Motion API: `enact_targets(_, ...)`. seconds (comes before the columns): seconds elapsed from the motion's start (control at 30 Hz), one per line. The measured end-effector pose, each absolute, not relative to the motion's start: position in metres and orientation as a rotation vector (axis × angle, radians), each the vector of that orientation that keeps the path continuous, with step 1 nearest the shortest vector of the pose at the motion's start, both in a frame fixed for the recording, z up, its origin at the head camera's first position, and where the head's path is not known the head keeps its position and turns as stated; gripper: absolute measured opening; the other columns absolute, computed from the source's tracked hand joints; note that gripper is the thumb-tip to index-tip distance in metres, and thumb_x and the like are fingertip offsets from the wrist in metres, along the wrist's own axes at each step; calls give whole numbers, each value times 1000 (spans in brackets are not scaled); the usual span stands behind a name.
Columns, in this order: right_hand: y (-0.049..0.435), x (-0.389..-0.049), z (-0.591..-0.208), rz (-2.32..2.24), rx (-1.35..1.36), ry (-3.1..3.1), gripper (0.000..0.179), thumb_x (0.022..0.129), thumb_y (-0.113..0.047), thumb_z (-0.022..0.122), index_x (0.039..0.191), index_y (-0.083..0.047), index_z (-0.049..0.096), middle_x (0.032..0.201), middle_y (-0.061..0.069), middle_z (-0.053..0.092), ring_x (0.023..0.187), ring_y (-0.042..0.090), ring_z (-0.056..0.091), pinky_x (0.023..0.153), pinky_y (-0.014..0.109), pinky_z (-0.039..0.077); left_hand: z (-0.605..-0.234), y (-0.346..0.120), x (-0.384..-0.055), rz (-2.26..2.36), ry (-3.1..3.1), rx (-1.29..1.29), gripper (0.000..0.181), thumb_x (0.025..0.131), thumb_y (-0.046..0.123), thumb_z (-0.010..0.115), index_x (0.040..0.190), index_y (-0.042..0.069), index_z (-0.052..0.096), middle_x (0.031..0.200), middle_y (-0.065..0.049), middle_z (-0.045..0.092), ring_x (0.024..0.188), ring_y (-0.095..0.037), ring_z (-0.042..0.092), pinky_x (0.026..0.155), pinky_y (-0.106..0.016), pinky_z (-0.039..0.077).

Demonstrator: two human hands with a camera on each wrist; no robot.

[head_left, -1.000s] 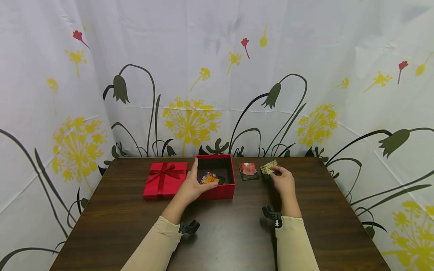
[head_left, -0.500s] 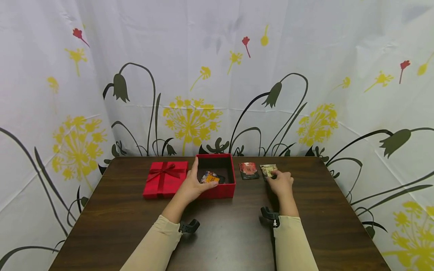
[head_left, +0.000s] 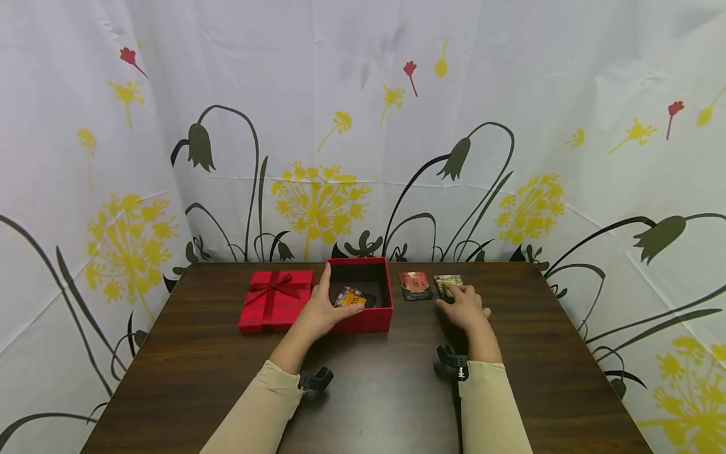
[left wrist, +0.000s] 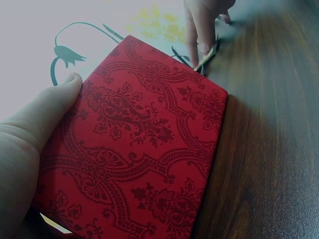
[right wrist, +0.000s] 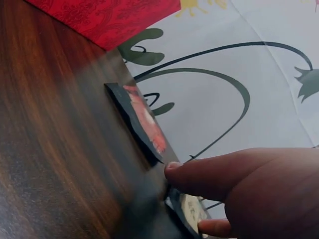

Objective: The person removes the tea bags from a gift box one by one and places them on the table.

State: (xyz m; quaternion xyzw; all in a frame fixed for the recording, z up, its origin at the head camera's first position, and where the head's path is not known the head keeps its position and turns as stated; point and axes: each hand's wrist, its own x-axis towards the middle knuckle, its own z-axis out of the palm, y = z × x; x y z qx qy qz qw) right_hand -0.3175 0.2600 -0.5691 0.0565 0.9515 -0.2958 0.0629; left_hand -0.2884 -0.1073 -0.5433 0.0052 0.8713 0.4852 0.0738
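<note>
Head view: the right hand (head_left: 467,308) is spread, fingertips touching a pale packet (head_left: 448,279), thumb apart; the left hand (head_left: 320,315) spans the near-left corner of a lidless red box (head_left: 365,323). The work looks partly done: 2 packets lie out, counting the red-and-black packet (head_left: 416,285), and at least 1 orange packet (head_left: 354,299) is inside (the box's floor is partly hidden). Stiff, damask-patterned walls; thin, flat packets; ribbon-tied, squarish lid (head_left: 275,302); dark wood-grain table (head_left: 374,391).
</note>
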Motion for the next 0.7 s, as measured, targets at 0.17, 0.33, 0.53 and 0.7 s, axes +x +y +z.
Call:
enact_targets(0.17,260,-319,-573,-923,165,2871,66,107,-44,64,168,-27,44,171,24,27,159,52,21,112,79,18,-543,-108,-289,1460,2612,37,133,86,61,87,174,42,-10,184,-20,8,169,-51,10,122,-82,27)
enact_targets(0.33,259,-321,-577,-946,181,2890,67,107,-43,65,169,-30,42,173,23,23,160,52,18,111,79,17,-542,-108,-289,1466,2621,53,132,86,60,87,174,43,-10,183,-20,12,166,-52,21,122,-81,29)
enact_targets(0.53,260,-321,-580,-931,190,2892,67,107,-43,65,169,-29,43,177,23,19,161,51,17,109,76,18,-543,-110,-289,1462,2616,48,133,85,63,87,175,42,-10,183,-20,12,166,-52,21,122,-81,30)
enact_targets(0.7,263,-320,-579,-950,171,2872,65,109,-42,64,169,-30,43,178,22,18,161,51,17,107,75,18,-545,-110,-289,1470,2607,43,133,85,63,87,175,42,-9,183,-19,12,166,-52,20,123,-81,29)
